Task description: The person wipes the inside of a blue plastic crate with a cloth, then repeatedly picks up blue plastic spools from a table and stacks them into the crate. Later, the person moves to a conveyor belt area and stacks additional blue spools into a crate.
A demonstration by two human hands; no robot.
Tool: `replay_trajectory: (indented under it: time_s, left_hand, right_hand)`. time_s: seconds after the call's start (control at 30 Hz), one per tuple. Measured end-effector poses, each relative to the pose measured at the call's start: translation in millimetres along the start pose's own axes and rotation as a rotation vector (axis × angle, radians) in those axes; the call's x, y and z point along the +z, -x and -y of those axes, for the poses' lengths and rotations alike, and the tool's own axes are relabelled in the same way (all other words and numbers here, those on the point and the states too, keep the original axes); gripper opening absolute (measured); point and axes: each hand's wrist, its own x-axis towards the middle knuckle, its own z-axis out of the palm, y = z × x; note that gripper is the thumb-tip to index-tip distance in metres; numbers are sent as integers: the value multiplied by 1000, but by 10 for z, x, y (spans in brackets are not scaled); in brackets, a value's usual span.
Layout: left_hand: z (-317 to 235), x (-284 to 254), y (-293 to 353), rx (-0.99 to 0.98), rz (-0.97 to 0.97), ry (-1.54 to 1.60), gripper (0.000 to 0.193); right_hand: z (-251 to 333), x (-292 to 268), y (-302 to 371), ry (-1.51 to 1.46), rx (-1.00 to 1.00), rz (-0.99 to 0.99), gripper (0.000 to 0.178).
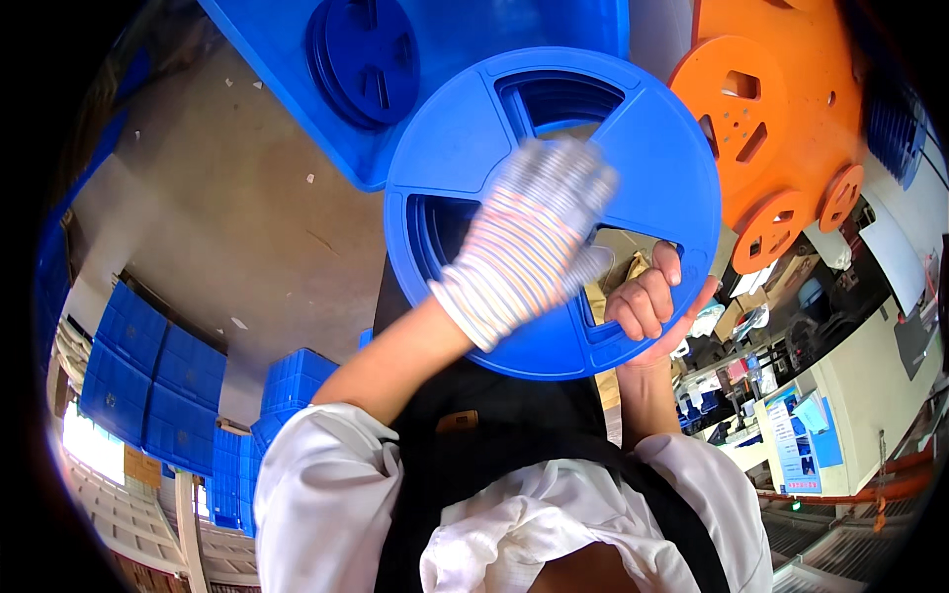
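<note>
A large blue plastic reel faces me, with wedge-shaped openings around its middle. Through these openings more blue rims show behind the front disc, so it may be several reels together. My right hand, bare, grips the reel at its lower right, fingers hooked through an opening and over the rim. Over the reel's middle is my left hand in a striped knit glove. Motion smears its fingers, its thumb points to the right, and the hub beneath is hidden.
Beyond the reel stands a blue bin holding dark blue reels. Orange discs with slots lie at the far right. Blue crates are stacked at the left. A pale cabinet stands at the lower right.
</note>
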Motion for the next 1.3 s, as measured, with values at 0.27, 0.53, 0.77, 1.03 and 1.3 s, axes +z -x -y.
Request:
replay_trajectory:
  time_s: [0.27, 0.53, 0.77, 1.03, 1.3]
  left_hand:
    - [662, -69, 760, -245, 27, -211, 54]
    - [526, -300, 1081, 157, 219, 2, 61]
    - [546, -200, 1228, 75, 112, -166, 35]
    - [579, -406, 1466, -802, -509, 1545, 23]
    - [1091, -293, 1322, -806, -509, 1549, 36]
  right_hand:
    - [73, 77, 0, 40, -38, -29, 43]
    - [193, 98, -81, 3, -44, -8, 41]
    - [128, 232, -221, 257, 4, -68, 61]
    - [107, 210, 37, 842, 107, -174, 61]
    - [19, 363, 167, 1026, 0, -308, 68]
